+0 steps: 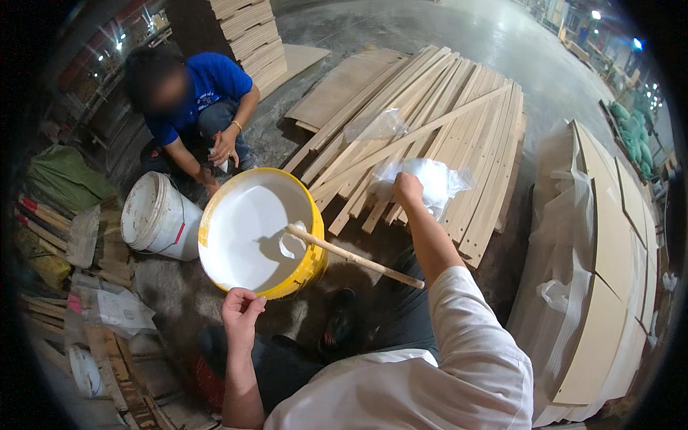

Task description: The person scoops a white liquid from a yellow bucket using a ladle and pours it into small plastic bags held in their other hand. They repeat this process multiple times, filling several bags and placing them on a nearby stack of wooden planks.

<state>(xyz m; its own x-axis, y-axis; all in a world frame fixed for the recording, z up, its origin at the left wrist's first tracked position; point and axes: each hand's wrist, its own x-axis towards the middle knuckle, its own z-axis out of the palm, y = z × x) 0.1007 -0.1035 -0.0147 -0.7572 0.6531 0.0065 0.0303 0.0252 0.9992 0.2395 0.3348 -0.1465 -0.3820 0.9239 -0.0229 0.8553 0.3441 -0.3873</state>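
A yellow bucket (309,266) full of white liquid (251,215) stands before me, tilted in view. My left hand (242,315) is closed at its near rim, fingers bent against the edge. A wooden stick (365,265) lies across the right rim; a white, wet-looking scrap (292,241) is by its inner end. Out to the right, my right hand (408,189) is closed on a clear plastic bag (459,180) with white contents, over the wooden slats (466,129). My hand hides part of the bag, and its fingertips are turned from view.
A white lidded bucket (161,218) stands left of the yellow one. Behind it crouches a co-worker (197,100) in a blue shirt, hands low. Another clear bag (376,125) lies on the slats. Wrapped panels (598,272) stand at right; wood scraps (118,358) lie at left.
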